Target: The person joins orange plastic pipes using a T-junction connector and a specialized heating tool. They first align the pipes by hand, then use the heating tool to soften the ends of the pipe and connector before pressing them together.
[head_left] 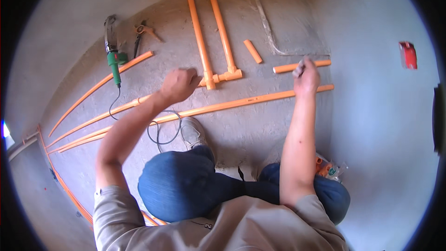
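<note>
The person crouches over a rough concrete floor (260, 130), knees in blue trousers at the bottom of the view. The left hand (179, 85) is loosely curled just beside the elbow joint (210, 80) where two upright orange pipes (200, 32) meet a tee fitting (231, 72). The right hand (305, 79) pinches a small grey object (298, 67), too small to tell, over a short orange pipe (302, 66), and sits above the long orange pipe (241, 103) that runs across the floor. A stub of orange pipe (252, 51) lies near. A green welding tool (113, 53) and pipe cutters (141, 35) lie at upper left, a red box (408, 55) on the right.
</note>
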Tool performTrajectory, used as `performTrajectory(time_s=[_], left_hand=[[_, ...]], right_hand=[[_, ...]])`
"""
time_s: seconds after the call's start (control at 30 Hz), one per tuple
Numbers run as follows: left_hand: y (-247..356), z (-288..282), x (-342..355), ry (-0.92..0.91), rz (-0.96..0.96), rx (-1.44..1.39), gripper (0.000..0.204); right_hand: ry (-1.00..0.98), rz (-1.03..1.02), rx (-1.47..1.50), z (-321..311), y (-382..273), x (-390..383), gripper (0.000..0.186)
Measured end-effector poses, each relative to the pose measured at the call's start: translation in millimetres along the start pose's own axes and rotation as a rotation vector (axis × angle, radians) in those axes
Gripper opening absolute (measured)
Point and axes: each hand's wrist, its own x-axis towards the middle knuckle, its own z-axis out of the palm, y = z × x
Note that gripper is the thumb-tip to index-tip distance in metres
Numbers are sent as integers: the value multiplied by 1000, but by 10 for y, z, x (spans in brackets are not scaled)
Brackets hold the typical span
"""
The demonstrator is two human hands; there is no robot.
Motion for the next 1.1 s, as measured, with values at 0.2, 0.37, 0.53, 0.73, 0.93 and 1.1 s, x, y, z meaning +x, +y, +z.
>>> performTrajectory(time_s=[0.2,0.37,0.53,0.73,0.93,1.1], left_hand=[[-513,1443,-425,-461,-617,-1001,57],[-193,1641,-206,-372,-867,-1566,47],[-224,1801,-76,-427,-841,-1803,50],[-161,1956,11,-252,-867,-2041,46],[-50,1935,17,-148,-919,-2101,45],[17,1971,39,-153,-932,-2080,46]], right_hand=[[-261,407,-911,27,1025,-283,33],[-253,647,-1142,207,1432,-373,54],[-206,683,-933,276,1653,-313,53],[-104,705,-832,356,1747,-266,57],[-28,638,-800,367,1866,-309,54],[80,560,-692,329,1912,-355,49]])
